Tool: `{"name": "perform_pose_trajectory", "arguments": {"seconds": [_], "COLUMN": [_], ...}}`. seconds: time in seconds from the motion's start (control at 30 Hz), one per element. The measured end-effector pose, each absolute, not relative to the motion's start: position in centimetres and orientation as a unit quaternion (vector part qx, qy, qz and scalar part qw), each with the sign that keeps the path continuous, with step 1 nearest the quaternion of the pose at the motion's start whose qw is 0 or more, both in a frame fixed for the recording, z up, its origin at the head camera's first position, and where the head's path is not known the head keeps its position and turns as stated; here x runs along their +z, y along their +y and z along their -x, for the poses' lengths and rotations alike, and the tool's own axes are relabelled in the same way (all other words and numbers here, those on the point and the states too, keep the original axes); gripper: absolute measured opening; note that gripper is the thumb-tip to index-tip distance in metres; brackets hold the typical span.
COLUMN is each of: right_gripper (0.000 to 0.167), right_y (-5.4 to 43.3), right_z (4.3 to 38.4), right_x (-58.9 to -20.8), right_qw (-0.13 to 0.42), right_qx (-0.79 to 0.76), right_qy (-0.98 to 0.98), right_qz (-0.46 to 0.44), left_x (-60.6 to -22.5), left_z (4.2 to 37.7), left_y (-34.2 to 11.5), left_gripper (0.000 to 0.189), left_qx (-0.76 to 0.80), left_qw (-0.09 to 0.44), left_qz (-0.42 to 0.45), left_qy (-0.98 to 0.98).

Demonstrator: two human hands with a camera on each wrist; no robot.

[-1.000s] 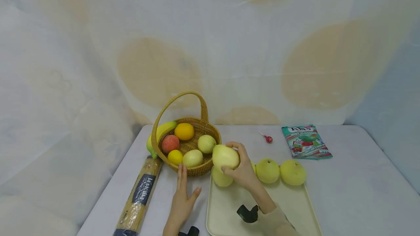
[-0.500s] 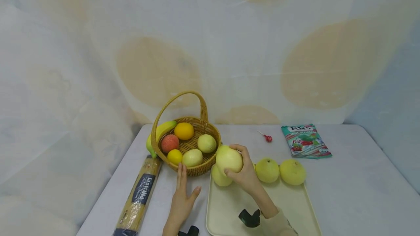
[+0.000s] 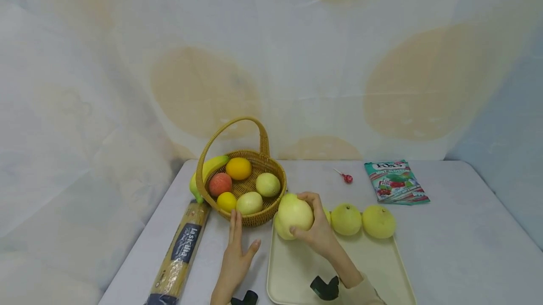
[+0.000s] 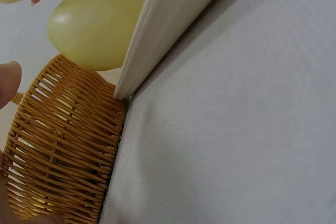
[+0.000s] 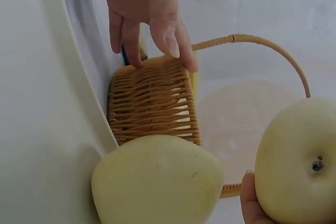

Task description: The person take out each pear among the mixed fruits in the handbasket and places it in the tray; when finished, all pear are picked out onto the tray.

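Pale yellow-green, the gripped fruit [image 3: 295,212] is pinched between the thumb and fingers of the right hand [image 3: 319,230], raised above the far left corner of the cream tray [image 3: 303,272], near a second similar fruit [image 5: 155,182]. The left hand [image 3: 236,257] has its fingers extended and thumb spread, with fingertips touching the near wall of the wicker basket [image 3: 259,220], which stands on the tabletop [image 3: 449,253] containing assorted fruit.

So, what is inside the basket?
In the basket: an orange, a red fruit, a yellow fruit, two green fruits; a banana lies at its edge. What lies beneath them is hidden.
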State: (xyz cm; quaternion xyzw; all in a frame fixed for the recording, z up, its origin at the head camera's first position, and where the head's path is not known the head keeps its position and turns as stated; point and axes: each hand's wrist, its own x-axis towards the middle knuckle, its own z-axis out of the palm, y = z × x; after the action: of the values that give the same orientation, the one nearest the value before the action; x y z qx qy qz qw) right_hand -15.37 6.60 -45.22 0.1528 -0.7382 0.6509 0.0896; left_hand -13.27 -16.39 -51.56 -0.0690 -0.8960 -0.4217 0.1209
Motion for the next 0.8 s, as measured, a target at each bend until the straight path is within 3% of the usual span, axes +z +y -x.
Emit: {"name": "perform_pose_trajectory", "arguments": {"seconds": [0.33,0.6,0.8], "right_gripper": [0.064,0.083,0.088], "right_y": [6.4,6.5,6.3], "right_z": [14.2,14.0,13.9], "right_x": [-45.5,-46.0,-45.9], "right_qw": [0.058,0.060,0.071], "right_qx": [0.665,0.619,0.603], "right_qy": [-0.727,-0.757,-0.765], "right_qz": [-0.163,-0.201,-0.216], "left_x": [-51.5,-51.6,-51.7], "left_z": [13.2,13.3,13.3], "left_y": [-16.4,-16.4,-16.5], "left_gripper": [0.084,0.085,0.085], "left_qx": [-0.423,-0.421,-0.418], "left_qw": [0.115,0.117,0.117], "left_qz": [0.069,0.069,0.068], "left_qy": [-0.896,-0.897,-0.898]}}
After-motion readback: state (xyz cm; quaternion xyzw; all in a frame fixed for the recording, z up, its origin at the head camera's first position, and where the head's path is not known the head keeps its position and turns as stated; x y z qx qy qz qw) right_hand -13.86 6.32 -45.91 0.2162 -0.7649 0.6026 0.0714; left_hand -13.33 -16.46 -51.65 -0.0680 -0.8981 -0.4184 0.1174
